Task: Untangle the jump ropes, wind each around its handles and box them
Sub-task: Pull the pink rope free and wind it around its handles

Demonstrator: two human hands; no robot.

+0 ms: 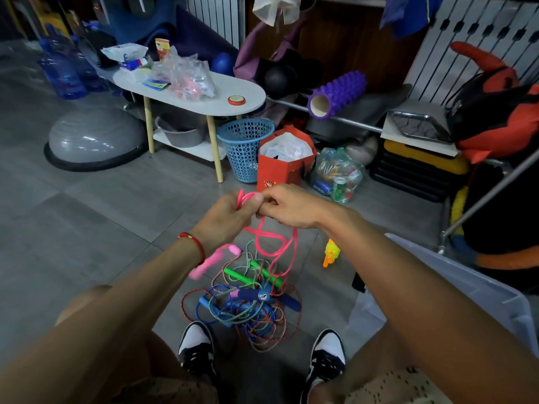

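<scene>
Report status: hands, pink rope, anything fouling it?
Left hand and right hand both pinching pink rope, raised. Its lower loops still run into the tangled pile on the floor. One wound yellow-orange rope lies apart; box at right.

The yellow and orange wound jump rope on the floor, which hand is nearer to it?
Right. The right hand is above the wound rope, slightly to its left; the left hand is farther left.
</scene>
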